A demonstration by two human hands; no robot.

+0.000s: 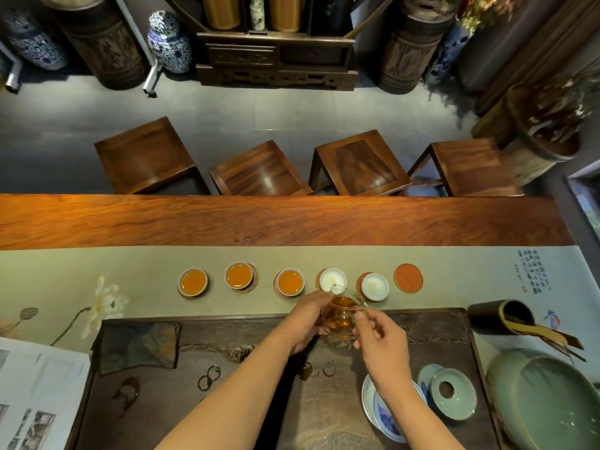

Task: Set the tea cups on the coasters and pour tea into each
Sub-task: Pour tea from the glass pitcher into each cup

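While the glass pitcher [342, 316] sits at centre frame, spout reaching up over the fourth cup [331, 279], my right hand [381, 336] pinches its handle and my left hand [308, 319] cups its side. That empty cup lies just above both hands; another empty cup [375, 286] waits to its right, then a bare coaster [408, 278].

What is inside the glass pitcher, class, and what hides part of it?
The glass pitcher holds amber tea, visible through its clear wall. The left hand covers its left side and the right hand its handle, so its base cannot be seen.
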